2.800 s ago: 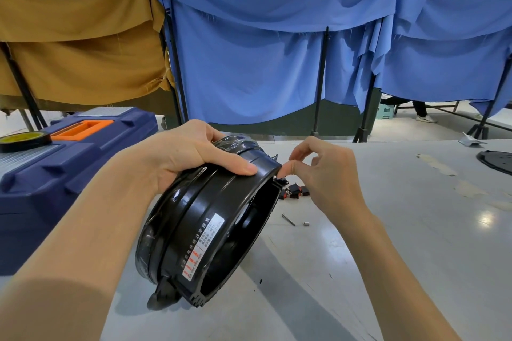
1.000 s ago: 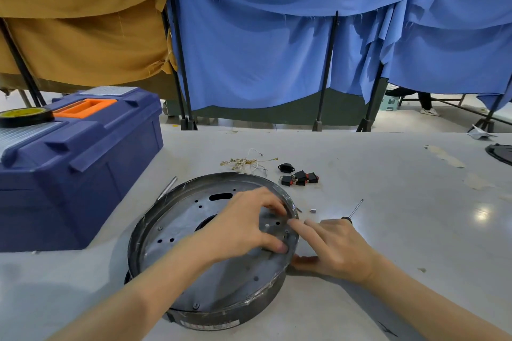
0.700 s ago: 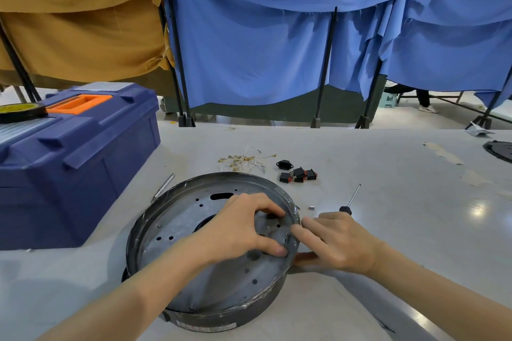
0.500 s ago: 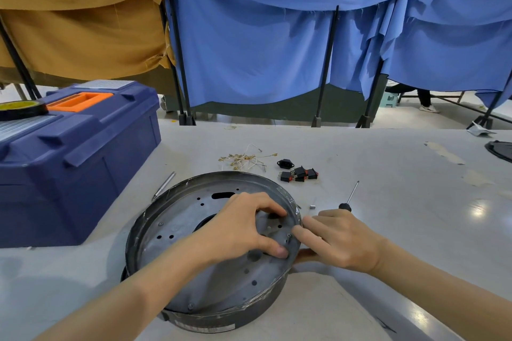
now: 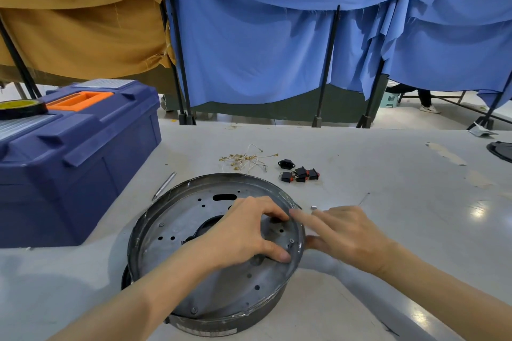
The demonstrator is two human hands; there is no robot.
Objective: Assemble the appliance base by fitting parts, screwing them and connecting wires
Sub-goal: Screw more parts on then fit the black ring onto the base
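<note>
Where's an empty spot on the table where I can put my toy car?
Best is the wide bare table right of the right hand. Also the back strip between toolbox and wires. Crowded: behind the base, with wires and switches.
</note>
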